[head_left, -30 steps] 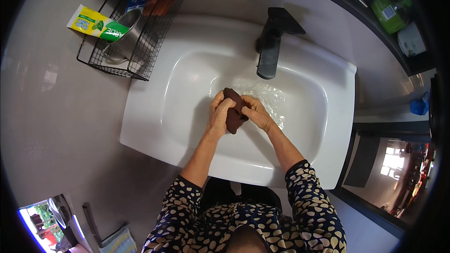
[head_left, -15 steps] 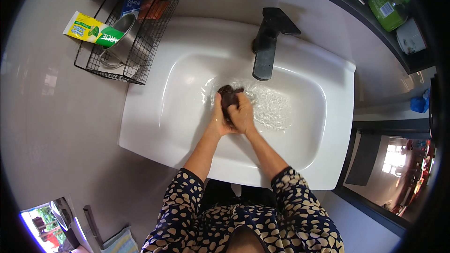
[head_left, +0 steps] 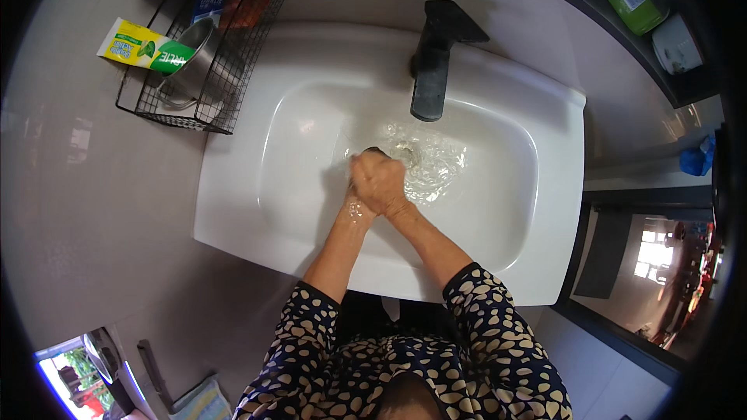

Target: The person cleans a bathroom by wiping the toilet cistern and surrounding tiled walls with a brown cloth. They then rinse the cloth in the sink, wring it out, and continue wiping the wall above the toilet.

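Over the white washbasin, my two hands are pressed together around a dark brown cloth. Only a small edge of the cloth shows above the knuckles, so its exact kind cannot be made out. My right hand lies on top, fingers curled over it. Beneath, my left hand is closed and mostly covered; water beads on its wrist. To the right of the hands, rippling water covers the drain. A black tap stands behind them.
A black wire basket at the upper left holds a metal mug and a yellow-green toothpaste tube. At upper right, a dark shelf carries a green bottle and a white container. A blue bundle hangs at the right.
My right hand has come over the top and closed in a fist, covering most of the brown cloth that was showing. The view has shifted slightly.
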{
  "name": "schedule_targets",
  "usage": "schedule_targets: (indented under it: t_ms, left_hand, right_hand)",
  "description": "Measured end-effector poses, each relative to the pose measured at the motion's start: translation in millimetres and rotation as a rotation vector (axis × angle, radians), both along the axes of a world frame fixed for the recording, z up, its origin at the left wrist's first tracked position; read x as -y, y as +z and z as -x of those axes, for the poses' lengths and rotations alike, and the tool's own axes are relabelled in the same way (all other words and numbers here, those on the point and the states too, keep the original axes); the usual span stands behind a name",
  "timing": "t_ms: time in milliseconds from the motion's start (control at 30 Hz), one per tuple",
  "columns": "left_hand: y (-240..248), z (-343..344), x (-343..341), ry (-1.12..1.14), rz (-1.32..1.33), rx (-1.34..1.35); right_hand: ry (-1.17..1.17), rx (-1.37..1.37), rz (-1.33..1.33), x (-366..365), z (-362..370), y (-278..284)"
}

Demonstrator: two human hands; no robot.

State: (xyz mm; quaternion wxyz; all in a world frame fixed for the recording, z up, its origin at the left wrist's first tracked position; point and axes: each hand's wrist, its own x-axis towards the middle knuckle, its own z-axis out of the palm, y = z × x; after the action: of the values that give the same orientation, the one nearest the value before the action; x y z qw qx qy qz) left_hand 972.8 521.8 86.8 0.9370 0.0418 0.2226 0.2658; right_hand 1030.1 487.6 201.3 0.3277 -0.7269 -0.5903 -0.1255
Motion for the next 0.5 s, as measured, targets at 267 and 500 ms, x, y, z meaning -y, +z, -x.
schedule_targets:
  t_ms: [267,500]
  left_hand:
    - [100,27,-22,-0.319,-0.042,-0.626]
    - [97,13,-19,-0.409,0.001,-0.511]
  right_hand:
    - [-0.861,-0.291,0.238,70,-107,-80]
    - [-0.058,-0.832,0.029,22,-17,-31]
